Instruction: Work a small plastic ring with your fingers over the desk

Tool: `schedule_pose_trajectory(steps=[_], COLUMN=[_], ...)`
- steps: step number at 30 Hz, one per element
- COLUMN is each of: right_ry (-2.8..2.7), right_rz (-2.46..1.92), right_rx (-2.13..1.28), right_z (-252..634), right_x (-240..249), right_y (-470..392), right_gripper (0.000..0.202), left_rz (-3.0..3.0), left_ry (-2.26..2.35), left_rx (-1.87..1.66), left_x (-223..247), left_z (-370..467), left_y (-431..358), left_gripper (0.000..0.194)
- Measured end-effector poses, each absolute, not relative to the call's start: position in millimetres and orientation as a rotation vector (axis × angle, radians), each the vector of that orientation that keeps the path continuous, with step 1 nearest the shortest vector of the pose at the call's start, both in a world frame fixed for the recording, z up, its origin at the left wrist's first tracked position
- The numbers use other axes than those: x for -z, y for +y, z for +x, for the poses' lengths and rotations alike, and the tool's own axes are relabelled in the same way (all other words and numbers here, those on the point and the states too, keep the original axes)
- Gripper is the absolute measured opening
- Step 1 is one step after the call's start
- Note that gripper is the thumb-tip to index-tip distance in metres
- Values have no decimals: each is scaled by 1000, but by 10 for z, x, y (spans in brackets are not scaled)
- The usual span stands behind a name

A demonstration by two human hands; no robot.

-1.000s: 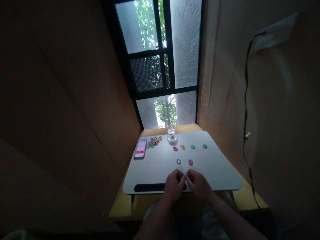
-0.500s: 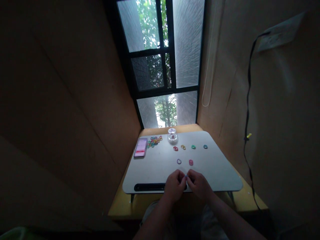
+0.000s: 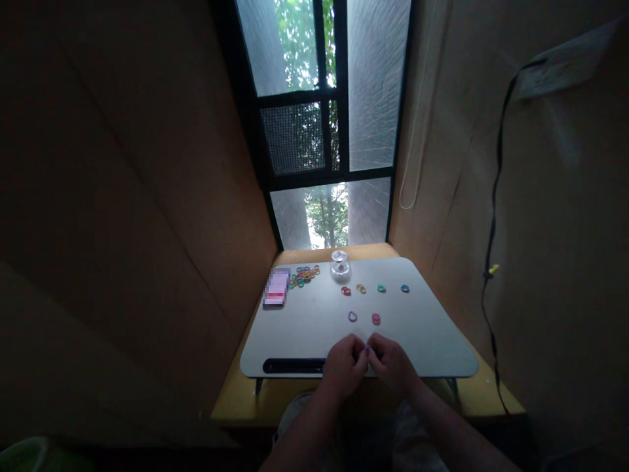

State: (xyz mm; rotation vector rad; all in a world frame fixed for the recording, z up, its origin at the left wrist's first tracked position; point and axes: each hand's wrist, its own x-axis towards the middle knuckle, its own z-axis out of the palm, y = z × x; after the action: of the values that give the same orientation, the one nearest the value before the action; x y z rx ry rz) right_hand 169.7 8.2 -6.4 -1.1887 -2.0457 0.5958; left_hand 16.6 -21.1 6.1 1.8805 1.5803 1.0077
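My left hand (image 3: 348,362) and my right hand (image 3: 392,362) meet at the near edge of the white lap table, fingertips pinched together. Between them shows a bit of a small bluish-purple ring (image 3: 367,347), mostly hidden by the fingers. Just beyond my hands lie a pale purple ring (image 3: 352,316) and some pink rings (image 3: 376,319). Farther back is a row of small groups: red rings (image 3: 346,291), yellow rings (image 3: 361,288), green rings (image 3: 381,288) and blue rings (image 3: 405,288).
A mixed pile of coloured rings (image 3: 304,276) lies at the back left, beside a phone (image 3: 276,287) with a blurred screen. A clear round container (image 3: 340,269) stands at the back. The white table (image 3: 295,334) has a black slot (image 3: 293,366) along its near edge.
The view has shifted slightly. Both hands stay pinched together at almost the same spot, and the rings on the table lie as before.
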Motion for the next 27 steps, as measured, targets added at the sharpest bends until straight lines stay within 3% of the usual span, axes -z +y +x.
schedule_pose_trajectory(steps=[27], right_ry=[-2068], right_rz=[-1187], right_rx=[-570], right_z=[1689], right_x=[72], right_y=[112], right_gripper=[16], left_rz=[1741], left_ry=[1546], left_rx=[-1056], left_x=[-91], left_z=[154], left_y=[-186], left_gripper=[8])
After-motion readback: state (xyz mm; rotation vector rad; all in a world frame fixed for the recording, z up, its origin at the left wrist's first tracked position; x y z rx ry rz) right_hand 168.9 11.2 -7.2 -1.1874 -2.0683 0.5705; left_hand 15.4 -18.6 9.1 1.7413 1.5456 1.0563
